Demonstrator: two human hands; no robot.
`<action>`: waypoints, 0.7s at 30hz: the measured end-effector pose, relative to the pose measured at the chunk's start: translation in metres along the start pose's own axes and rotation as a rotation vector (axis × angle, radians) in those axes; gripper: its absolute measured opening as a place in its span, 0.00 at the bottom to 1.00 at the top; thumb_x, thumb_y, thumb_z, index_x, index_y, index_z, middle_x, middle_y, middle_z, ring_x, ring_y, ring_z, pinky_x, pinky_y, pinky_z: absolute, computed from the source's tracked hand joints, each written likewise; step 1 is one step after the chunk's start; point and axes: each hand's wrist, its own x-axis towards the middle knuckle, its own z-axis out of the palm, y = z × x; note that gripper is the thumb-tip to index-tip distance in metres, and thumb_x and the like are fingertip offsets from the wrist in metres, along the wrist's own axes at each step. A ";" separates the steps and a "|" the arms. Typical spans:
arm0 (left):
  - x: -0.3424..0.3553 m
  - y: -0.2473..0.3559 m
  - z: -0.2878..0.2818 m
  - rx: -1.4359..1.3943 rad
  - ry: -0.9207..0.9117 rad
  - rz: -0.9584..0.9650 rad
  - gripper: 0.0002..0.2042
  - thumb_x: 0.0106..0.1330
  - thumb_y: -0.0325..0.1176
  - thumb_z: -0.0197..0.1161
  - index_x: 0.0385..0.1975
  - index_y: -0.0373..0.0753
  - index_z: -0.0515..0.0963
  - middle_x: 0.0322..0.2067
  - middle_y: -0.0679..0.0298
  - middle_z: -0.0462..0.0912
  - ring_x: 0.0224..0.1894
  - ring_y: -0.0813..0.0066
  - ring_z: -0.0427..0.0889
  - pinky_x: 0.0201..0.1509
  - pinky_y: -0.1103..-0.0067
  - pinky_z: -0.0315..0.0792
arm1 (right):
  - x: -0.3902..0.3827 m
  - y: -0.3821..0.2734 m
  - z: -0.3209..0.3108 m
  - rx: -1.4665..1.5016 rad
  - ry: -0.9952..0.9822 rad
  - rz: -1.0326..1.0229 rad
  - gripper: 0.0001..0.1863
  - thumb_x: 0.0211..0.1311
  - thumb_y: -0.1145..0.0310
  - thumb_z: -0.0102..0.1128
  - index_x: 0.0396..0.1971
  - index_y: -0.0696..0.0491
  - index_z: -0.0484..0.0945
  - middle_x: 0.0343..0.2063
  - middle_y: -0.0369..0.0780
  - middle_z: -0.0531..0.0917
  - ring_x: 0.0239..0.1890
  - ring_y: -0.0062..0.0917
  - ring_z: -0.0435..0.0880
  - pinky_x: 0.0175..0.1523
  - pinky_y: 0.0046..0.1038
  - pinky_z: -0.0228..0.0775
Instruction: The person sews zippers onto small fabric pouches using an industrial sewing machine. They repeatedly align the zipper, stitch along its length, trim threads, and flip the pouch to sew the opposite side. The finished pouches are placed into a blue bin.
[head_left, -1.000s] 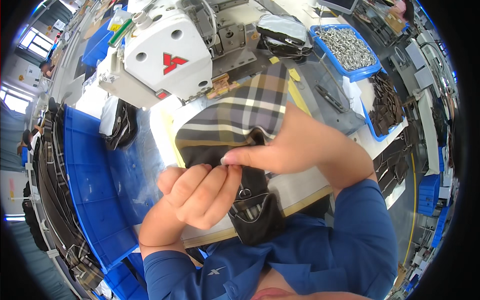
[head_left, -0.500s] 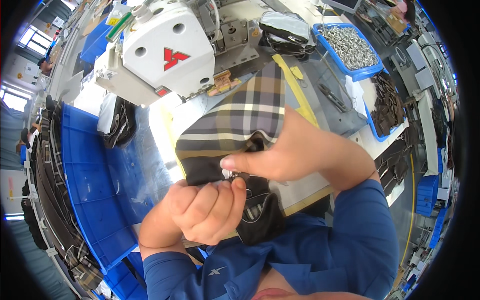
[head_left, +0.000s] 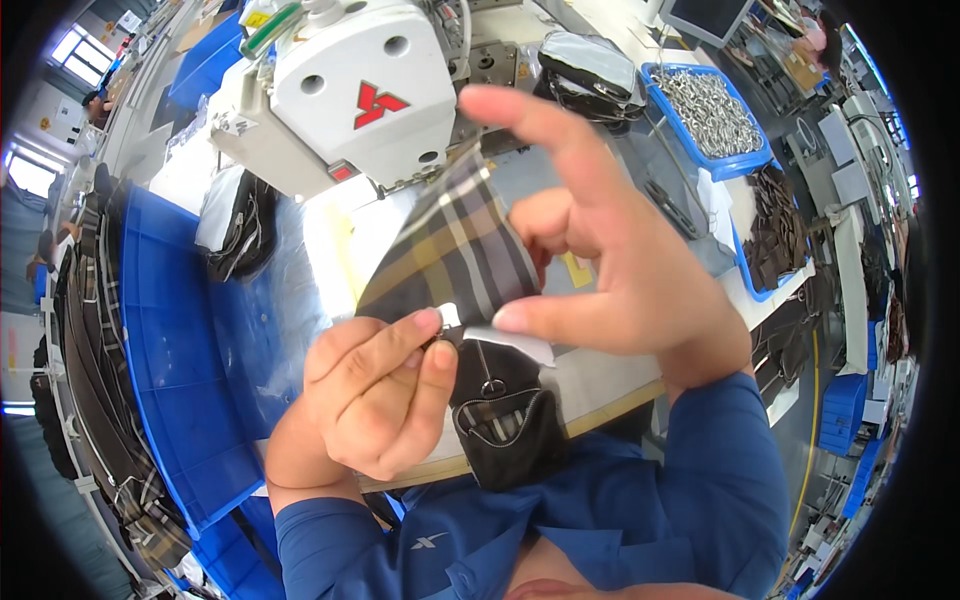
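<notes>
My left hand [head_left: 380, 395] is pinched on a small shiny metal piece [head_left: 446, 320] at the dark part of the plaid fabric piece [head_left: 435, 245]. My right hand [head_left: 610, 280] is open, index finger raised and blurred, lower fingers curled beside the fabric, thumb at a white strip [head_left: 530, 345]. Below both hands hangs a black pouch [head_left: 510, 450] with a curved zipper, plaid inside and a metal ring above it; part of it is hidden against my shirt.
A white sewing machine [head_left: 310, 120] stands behind the fabric. Blue bins [head_left: 165, 360] and stacked straps are at left, folded bundles [head_left: 590, 75] at back and left. Right hold a tray of metal rings [head_left: 705, 110] and dark brown pieces [head_left: 775, 225]. Co-workers sit farther back.
My right hand has opened, lifting its index finger from the pinch. My left hand has shifted slightly left, still pinching. The fabric's top has narrowed and swung left; a white strip now shows.
</notes>
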 end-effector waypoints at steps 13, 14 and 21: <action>0.003 0.003 0.003 -0.154 0.075 0.096 0.06 0.55 0.15 0.72 0.27 0.33 0.83 0.31 0.64 0.73 0.39 0.60 0.90 0.35 0.72 0.77 | -0.004 0.001 0.012 -0.977 0.181 -0.780 0.15 0.41 0.74 0.74 0.35 0.51 0.88 0.39 0.35 0.88 0.43 0.29 0.83 0.40 0.32 0.73; 0.003 0.004 0.005 -0.140 0.088 0.122 0.06 0.55 0.15 0.71 0.26 0.34 0.83 0.31 0.64 0.73 0.39 0.61 0.90 0.35 0.73 0.77 | -0.004 0.003 0.011 -0.981 0.148 -0.838 0.14 0.42 0.74 0.74 0.34 0.51 0.88 0.40 0.36 0.88 0.43 0.29 0.83 0.40 0.32 0.73; 0.006 0.008 0.004 -0.221 0.071 0.081 0.06 0.55 0.16 0.71 0.26 0.35 0.83 0.30 0.64 0.75 0.39 0.60 0.90 0.38 0.71 0.79 | 0.000 0.013 0.006 -0.915 0.042 -0.929 0.12 0.48 0.73 0.73 0.36 0.54 0.88 0.41 0.38 0.88 0.41 0.31 0.84 0.43 0.32 0.74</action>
